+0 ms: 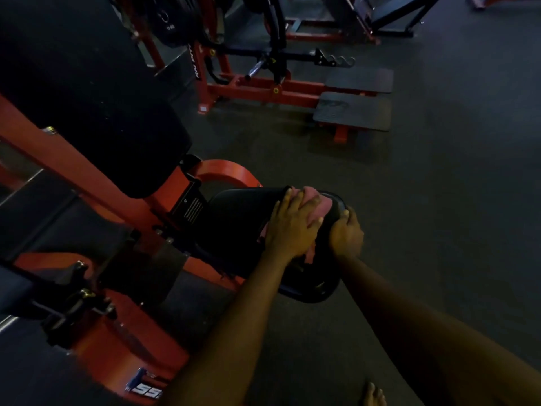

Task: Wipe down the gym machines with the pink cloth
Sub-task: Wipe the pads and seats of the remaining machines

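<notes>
The left hand (292,227) lies flat with fingers spread, pressing the pink cloth (320,205) onto the black seat pad (240,221). The right hand (347,234) curls round the pad's edge, just beside it. The cloth looks soft, light and floppy, so a flat palm on top should push it best. The pad sits on a red frame (225,171) above the dark floor (439,200).

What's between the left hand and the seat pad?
The pink cloth: in the head view the left hand presses it flat onto the black seat pad, while the right hand grips the pad's edge.
</notes>
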Demonstrator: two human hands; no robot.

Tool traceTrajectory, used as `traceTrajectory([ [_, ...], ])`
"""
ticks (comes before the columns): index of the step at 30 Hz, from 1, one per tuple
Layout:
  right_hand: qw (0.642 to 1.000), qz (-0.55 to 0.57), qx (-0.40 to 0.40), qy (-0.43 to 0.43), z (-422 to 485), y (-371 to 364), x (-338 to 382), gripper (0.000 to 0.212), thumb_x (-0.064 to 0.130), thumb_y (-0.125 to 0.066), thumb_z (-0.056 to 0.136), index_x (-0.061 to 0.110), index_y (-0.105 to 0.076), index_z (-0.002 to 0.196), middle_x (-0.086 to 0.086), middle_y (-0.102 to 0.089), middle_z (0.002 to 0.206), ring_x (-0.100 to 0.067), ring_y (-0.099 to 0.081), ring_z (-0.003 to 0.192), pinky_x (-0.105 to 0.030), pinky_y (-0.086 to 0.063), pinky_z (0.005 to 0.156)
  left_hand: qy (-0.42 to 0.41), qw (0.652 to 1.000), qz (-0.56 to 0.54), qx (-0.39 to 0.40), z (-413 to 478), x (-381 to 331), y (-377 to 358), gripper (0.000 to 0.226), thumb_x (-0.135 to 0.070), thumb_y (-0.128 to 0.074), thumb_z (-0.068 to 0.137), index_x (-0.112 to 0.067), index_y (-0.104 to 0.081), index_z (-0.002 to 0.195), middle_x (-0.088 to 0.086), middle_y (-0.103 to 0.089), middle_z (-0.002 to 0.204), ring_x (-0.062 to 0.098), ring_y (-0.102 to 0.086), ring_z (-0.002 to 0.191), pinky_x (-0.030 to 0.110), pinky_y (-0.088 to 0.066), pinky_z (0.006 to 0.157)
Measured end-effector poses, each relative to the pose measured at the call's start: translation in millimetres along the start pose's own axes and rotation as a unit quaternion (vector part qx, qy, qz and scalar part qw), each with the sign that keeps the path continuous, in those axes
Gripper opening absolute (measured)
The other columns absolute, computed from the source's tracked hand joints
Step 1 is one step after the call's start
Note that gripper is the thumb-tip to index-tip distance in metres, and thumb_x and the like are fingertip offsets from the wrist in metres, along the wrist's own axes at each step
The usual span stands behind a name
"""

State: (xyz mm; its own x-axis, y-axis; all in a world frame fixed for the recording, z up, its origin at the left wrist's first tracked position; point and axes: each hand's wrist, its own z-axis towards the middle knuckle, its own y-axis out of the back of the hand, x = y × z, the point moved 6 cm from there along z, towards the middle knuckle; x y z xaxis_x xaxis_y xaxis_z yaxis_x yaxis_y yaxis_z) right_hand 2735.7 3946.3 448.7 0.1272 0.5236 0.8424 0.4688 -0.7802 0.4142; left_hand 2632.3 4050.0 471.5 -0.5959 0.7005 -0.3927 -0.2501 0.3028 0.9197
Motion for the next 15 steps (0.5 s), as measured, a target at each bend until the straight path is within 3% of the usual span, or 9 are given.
traceTrajectory([
  [4,1.0,-0.014,0.007,0.002,2.5,-1.1,-0.4,0.049,0.038,-0.027,0.112,0.023,-0.037,0.158,-0.015,-0.048,0.153,-0.037,-0.047,0.139,-0.045,-0.037,0.113,-0.012,0.998,-0.035,0.052,28.7,25.3,9.5,0.055,-0.047,-0.039,0.106,-0.037,-0.025,0.158,0.001,-0.018,0.168,0.022,-0.006,0.156,0.046,-0.009,0.126],
  [7,1.0,-0.023,0.015,0.007,2.2,-1.4,2.3,0.05,0.038,-0.026,0.112,0.022,-0.034,0.159,-0.015,-0.048,0.153,-0.036,-0.047,0.138,-0.046,-0.038,0.112,0.12,0.992,-0.027,-0.017,42.6,57.8,24.8,0.048,-0.045,-0.04,0.104,-0.031,-0.04,0.15,0.005,-0.035,0.158,0.029,-0.026,0.148,0.05,-0.022,0.121],
  [10,0.999,-0.041,0.012,0.015,0.8,-0.9,2.8,0.05,0.039,-0.025,0.112,0.022,-0.035,0.158,-0.015,-0.051,0.15,-0.036,-0.051,0.135,-0.047,-0.041,0.11,0.259,0.962,-0.017,-0.082,18.9,52.2,18.1,0.049,-0.043,-0.042,0.103,-0.033,-0.038,0.151,0.006,-0.026,0.164,0.033,-0.015,0.153,0.051,-0.012,0.125],
  [12,0.998,-0.048,0.0,0.027,-0.4,-0.4,4.7,0.05,0.038,-0.025,0.112,0.02,-0.037,0.157,-0.016,-0.053,0.147,-0.036,-0.052,0.133,-0.047,-0.042,0.109,0.239,0.965,-0.012,-0.111,3.3,32.4,12.0,0.054,-0.041,-0.046,0.101,-0.033,-0.035,0.153,0.008,-0.023,0.166,0.034,-0.011,0.154,0.05,-0.01,0.125],
  [15,0.998,-0.059,-0.004,0.029,0.6,-1.3,4.2,0.05,0.037,-0.026,0.112,0.019,-0.036,0.157,-0.017,-0.052,0.149,-0.039,-0.051,0.135,-0.048,-0.041,0.11,0.074,0.996,-0.025,-0.041,8.8,38.1,10.9,0.057,-0.041,-0.044,0.104,-0.033,-0.027,0.158,0.004,-0.016,0.169,0.028,-0.005,0.156,0.043,-0.009,0.126],
])
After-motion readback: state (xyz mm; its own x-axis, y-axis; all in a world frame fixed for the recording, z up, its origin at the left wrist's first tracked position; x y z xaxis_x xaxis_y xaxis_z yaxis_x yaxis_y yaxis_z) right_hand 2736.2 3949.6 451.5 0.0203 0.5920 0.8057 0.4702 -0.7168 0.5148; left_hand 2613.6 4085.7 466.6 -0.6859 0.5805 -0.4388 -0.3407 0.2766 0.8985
